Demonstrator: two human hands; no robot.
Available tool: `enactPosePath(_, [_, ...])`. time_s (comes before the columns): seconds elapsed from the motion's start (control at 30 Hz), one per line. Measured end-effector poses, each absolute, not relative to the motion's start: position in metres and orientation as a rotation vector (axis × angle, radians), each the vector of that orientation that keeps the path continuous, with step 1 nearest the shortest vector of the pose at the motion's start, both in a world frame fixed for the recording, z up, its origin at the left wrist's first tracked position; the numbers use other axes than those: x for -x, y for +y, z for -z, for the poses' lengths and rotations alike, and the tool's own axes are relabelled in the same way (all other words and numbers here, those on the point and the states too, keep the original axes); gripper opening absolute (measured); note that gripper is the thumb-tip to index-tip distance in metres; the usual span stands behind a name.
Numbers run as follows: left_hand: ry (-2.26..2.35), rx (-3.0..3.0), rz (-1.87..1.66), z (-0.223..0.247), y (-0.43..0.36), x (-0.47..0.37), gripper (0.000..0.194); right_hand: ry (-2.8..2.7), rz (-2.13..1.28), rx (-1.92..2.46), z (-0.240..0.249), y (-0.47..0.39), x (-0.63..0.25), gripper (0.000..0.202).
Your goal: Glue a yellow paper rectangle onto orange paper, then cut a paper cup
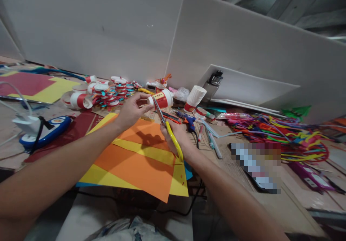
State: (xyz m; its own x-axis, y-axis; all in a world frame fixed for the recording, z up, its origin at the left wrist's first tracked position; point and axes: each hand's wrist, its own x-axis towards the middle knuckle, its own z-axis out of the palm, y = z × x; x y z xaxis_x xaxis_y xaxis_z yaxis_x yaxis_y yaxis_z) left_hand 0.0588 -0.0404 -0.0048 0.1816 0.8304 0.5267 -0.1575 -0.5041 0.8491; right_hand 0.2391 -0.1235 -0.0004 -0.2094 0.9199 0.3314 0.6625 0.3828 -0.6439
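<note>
My left hand [134, 109] holds a red and white paper cup [165, 99] on its side by its left end, fingers closed on it. In my right hand [175, 132] is a pair of scissors [173, 137] with yellow handles. Their blades reach up to the cup's side near my left fingertips; whether they cut into the wall I cannot tell. Below both hands lie orange paper sheets [135, 165] and yellow paper sheets [108, 178], layered and overhanging the table's front edge.
Cut paper cups [119, 89] are heaped at the back left. A cup stack [196, 97] and a dark bottle [213, 86] stand behind. Right are a blue glue gun [190, 122], a phone [254, 169] and pipe cleaners [270, 132]. A blue-white power strip [45, 131] lies left.
</note>
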Motion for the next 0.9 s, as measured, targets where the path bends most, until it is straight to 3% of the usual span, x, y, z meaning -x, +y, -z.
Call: enactPosePath(0.9, [0.702,-1.574,-1.433,-0.0014,-0.0437,-0.0581,0.045,-1.972,-0.433,1.435,-0.0008,-0.1241,-0.2389,0.012])
